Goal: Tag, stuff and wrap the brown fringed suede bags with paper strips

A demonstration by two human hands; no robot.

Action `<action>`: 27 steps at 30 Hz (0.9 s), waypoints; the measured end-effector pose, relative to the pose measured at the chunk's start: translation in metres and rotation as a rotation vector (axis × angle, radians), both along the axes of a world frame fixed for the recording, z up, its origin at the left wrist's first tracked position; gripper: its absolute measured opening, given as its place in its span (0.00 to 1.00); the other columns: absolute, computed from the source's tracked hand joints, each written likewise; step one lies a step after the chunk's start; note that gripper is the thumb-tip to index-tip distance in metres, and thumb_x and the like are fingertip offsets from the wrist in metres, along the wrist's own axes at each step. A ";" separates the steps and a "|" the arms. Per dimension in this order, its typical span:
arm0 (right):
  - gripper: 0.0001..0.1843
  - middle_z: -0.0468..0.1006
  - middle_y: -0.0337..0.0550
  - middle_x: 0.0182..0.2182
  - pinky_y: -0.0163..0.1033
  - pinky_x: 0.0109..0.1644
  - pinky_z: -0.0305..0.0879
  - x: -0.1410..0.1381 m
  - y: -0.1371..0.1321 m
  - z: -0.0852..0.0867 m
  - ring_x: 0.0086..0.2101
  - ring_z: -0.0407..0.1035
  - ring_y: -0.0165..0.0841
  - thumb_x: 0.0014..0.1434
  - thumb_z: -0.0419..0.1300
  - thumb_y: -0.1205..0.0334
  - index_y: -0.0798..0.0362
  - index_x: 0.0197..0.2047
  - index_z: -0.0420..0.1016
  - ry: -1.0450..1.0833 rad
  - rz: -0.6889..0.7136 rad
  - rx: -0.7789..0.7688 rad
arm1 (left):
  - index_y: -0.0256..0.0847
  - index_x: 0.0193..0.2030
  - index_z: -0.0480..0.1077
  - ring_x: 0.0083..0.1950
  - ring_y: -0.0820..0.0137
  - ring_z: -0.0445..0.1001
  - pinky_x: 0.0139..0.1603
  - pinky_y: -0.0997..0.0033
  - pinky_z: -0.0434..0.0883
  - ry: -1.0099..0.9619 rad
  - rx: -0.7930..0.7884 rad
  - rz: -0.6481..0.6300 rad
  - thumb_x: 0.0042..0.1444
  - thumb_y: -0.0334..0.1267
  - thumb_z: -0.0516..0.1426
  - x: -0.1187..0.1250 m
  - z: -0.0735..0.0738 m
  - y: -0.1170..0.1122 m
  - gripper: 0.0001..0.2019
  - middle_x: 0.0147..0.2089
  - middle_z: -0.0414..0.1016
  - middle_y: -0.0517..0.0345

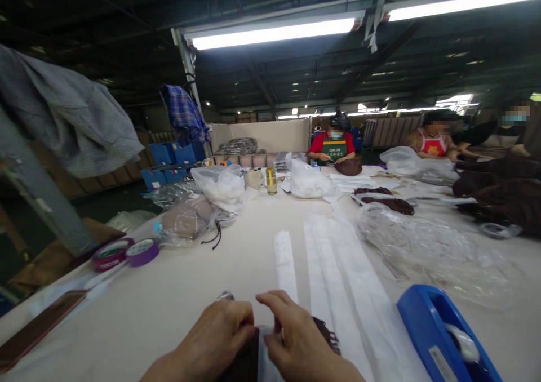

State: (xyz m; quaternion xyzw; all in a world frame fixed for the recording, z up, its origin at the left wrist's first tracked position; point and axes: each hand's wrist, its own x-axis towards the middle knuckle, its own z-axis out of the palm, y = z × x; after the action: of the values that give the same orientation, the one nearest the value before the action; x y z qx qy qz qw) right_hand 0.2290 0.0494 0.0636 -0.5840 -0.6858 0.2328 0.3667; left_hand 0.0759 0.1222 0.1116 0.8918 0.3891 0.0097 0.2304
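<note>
Your left hand [220, 331] is curled up, with thumb and finger pinched shut on a dark cloth [249, 359]. Your right hand [296, 337] is open, its thumb and first finger apart like a small hook. The dark cloth is down by the near edge of the worktop [186, 292], right under your left fingers and to the left of your right fingers. Its long side points from the near edge to the far edge, and your left hand is nearer to it. A bit of something white [268, 362] shows between your hands, but I can't tell what it is. One more dark piece [327, 334] peeks out past your right hand. Ahead of your fingers lies one long white strip [285, 258], with more strips [338, 275] side by side next to it; they overlap, so I can't count them. One blue tape holder [418, 325] sits near the right corner closest to you. By the left edge are two rolls of tape [143, 252] and one flat thing like a phone [42, 328]. Toward the far edge stand one jar [271, 180] and two puffy white bags [306, 180]. Three people [333, 148] sit past them.
</note>
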 end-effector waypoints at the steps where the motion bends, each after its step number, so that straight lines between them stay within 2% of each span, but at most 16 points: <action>1: 0.32 0.71 0.43 0.45 0.35 0.40 0.62 -0.009 0.004 -0.002 0.38 0.67 0.32 0.42 0.51 0.75 0.50 0.53 0.63 0.130 0.078 -0.044 | 0.40 0.26 0.70 0.30 0.70 0.68 0.30 0.75 0.57 -0.015 -0.036 -0.005 0.48 0.34 0.49 0.000 -0.005 0.001 0.09 0.27 0.73 0.60; 3: 0.26 0.74 0.39 0.37 0.32 0.33 0.61 -0.022 0.013 -0.009 0.32 0.67 0.30 0.46 0.52 0.72 0.51 0.51 0.64 0.331 0.210 -0.131 | 0.40 0.27 0.71 0.30 0.71 0.68 0.30 0.75 0.57 -0.053 -0.127 0.010 0.46 0.33 0.50 -0.003 -0.011 0.004 0.08 0.27 0.72 0.61; 5: 0.19 0.74 0.38 0.30 0.32 0.31 0.60 -0.028 0.021 -0.018 0.28 0.67 0.29 0.49 0.54 0.68 0.53 0.47 0.65 0.412 0.241 -0.188 | 0.39 0.25 0.71 0.29 0.72 0.65 0.28 0.76 0.56 -0.076 -0.219 0.078 0.42 0.33 0.51 -0.008 -0.015 0.009 0.07 0.24 0.69 0.63; 8: 0.12 0.75 0.39 0.26 0.33 0.32 0.61 -0.028 0.031 -0.031 0.28 0.68 0.30 0.54 0.54 0.64 0.55 0.43 0.65 0.393 0.233 -0.224 | 0.38 0.22 0.70 0.25 0.74 0.60 0.25 0.77 0.53 -0.135 -0.351 0.191 0.40 0.32 0.52 -0.019 -0.025 0.018 0.06 0.20 0.62 0.65; 12: 0.05 0.77 0.42 0.27 0.34 0.35 0.62 -0.028 0.039 -0.041 0.29 0.70 0.31 0.58 0.50 0.63 0.54 0.38 0.63 0.361 0.287 -0.223 | 0.37 0.22 0.69 0.24 0.74 0.58 0.24 0.77 0.53 -0.317 -0.515 0.250 0.41 0.33 0.50 -0.033 -0.046 0.026 0.08 0.19 0.62 0.64; 15: 0.08 0.76 0.40 0.24 0.32 0.34 0.61 -0.031 0.046 -0.045 0.27 0.70 0.30 0.59 0.49 0.61 0.53 0.35 0.66 0.276 0.259 -0.227 | 0.37 0.20 0.68 0.23 0.74 0.59 0.24 0.76 0.54 -0.378 -0.564 0.326 0.41 0.36 0.50 -0.038 -0.056 0.033 0.07 0.18 0.62 0.64; 18: 0.12 0.72 0.37 0.20 0.30 0.29 0.59 -0.035 0.057 -0.045 0.23 0.67 0.27 0.62 0.47 0.58 0.53 0.35 0.69 0.171 0.225 -0.206 | 0.37 0.20 0.66 0.22 0.74 0.60 0.24 0.76 0.55 -0.415 -0.585 0.356 0.41 0.38 0.51 -0.040 -0.054 0.045 0.08 0.18 0.63 0.63; 22: 0.13 0.70 0.35 0.21 0.29 0.26 0.54 -0.042 0.076 -0.044 0.22 0.63 0.26 0.62 0.46 0.57 0.51 0.38 0.70 0.109 0.174 -0.157 | 0.37 0.20 0.65 0.21 0.75 0.58 0.23 0.77 0.54 -0.496 -0.641 0.404 0.40 0.40 0.52 -0.043 -0.053 0.062 0.08 0.16 0.60 0.65; 24: 0.14 0.69 0.34 0.20 0.29 0.25 0.52 -0.045 0.084 -0.047 0.21 0.61 0.25 0.62 0.47 0.55 0.50 0.37 0.71 0.100 0.172 -0.186 | 0.37 0.20 0.65 0.21 0.75 0.58 0.24 0.76 0.54 -0.518 -0.682 0.432 0.39 0.40 0.52 -0.046 -0.060 0.066 0.08 0.16 0.61 0.65; 27: 0.13 0.68 0.34 0.20 0.30 0.26 0.52 -0.048 0.090 -0.056 0.21 0.60 0.25 0.61 0.49 0.57 0.51 0.33 0.72 0.085 0.182 -0.209 | 0.36 0.23 0.66 0.23 0.74 0.60 0.27 0.75 0.57 -0.541 -0.676 0.455 0.43 0.41 0.51 -0.056 -0.079 0.065 0.10 0.19 0.64 0.63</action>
State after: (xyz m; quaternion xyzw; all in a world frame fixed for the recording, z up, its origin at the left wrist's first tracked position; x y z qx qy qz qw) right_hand 0.1806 0.1396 0.0080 -0.5440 -0.6917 0.3599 0.3100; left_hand 0.0199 0.1876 0.0330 0.6247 0.4818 0.1644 0.5921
